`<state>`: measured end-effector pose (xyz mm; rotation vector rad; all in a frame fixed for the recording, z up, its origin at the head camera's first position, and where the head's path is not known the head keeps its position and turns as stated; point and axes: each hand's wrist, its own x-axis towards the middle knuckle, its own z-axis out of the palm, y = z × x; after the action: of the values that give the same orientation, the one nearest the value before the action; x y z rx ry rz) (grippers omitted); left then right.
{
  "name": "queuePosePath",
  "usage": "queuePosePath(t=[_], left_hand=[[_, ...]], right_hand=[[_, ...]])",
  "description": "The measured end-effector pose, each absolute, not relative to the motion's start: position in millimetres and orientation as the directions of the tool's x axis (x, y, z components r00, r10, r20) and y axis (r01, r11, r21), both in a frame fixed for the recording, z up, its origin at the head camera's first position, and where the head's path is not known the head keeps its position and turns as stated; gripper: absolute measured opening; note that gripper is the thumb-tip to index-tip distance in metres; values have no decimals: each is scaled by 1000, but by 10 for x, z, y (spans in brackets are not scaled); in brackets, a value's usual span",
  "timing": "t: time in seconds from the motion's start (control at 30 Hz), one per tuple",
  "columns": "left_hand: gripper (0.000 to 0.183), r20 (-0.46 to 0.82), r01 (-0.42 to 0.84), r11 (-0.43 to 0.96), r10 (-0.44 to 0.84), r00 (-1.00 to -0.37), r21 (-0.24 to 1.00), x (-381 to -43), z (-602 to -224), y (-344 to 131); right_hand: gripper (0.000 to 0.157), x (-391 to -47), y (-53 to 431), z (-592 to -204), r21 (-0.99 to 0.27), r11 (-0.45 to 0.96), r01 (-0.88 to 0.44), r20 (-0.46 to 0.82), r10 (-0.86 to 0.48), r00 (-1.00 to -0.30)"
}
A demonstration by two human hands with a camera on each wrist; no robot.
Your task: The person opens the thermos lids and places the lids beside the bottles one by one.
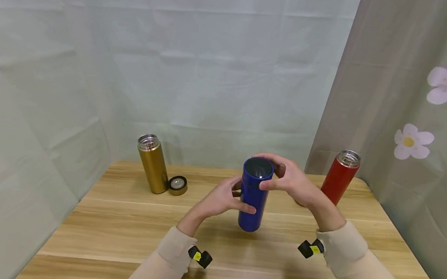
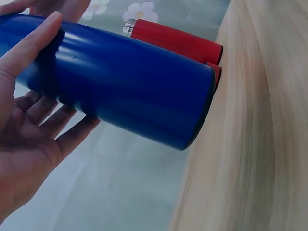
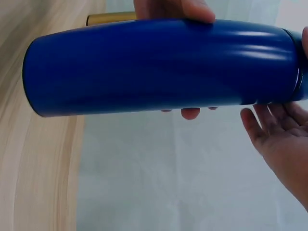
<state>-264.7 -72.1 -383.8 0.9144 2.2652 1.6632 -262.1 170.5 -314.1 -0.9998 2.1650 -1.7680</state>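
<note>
A blue thermos flask (image 1: pixel 250 221), with a dark glossy top on its lid (image 1: pixel 250 179), stands nearly upright between both hands in the head view. My left hand (image 1: pixel 221 197) grips its body from the left, thumb across the near side and fingers behind. Around the lid, at the top, my right hand (image 1: pixel 295 182) curls its thumb and fingers. In the left wrist view the flask's base (image 2: pixel 199 113) is raised off the wooden table (image 2: pixel 250 159). A seam between lid and body (image 3: pixel 192 67) shows near the right fingers in the right wrist view.
At the back left stands a gold flask (image 1: pixel 153 168) without its lid, and a gold lid (image 1: pixel 178 186) lies beside it. An open red flask (image 1: pixel 339 177) stands at the back right, partly behind the right forearm. Its small red lid (image 2: pixel 217 77) sits by its base. Curtains hang behind the table.
</note>
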Motion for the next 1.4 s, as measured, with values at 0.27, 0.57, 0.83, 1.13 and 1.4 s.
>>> queuePosePath(t=[0.27, 0.57, 0.83, 1.13, 1.4], left_hand=[[87, 176, 305, 235, 447, -877, 923, -2580, -3791, -645], [86, 190, 316, 234, 439, -878, 919, -2555, -3784, -632], [85, 196, 341, 200, 519, -832, 918, -2582, -3790, -706], [83, 190, 356, 162, 611, -769, 921, -2603, -3779, -728], [86, 200, 327, 211, 466, -862, 921, -2577, -3766, -700]], right_hand=[[75, -2469, 1602, -3192, -908, 144, -393, 289, -462, -838], [69, -2390, 1471, -3196, -900, 204, -384, 307, -326, -894], [67, -2471, 1574, -3130, -909, 153, -388, 289, -439, -851], [70, -2583, 1721, -3103, -931, 24, -363, 268, -631, -729], [76, -2437, 1550, -3137, -908, 161, -386, 285, -438, -853]])
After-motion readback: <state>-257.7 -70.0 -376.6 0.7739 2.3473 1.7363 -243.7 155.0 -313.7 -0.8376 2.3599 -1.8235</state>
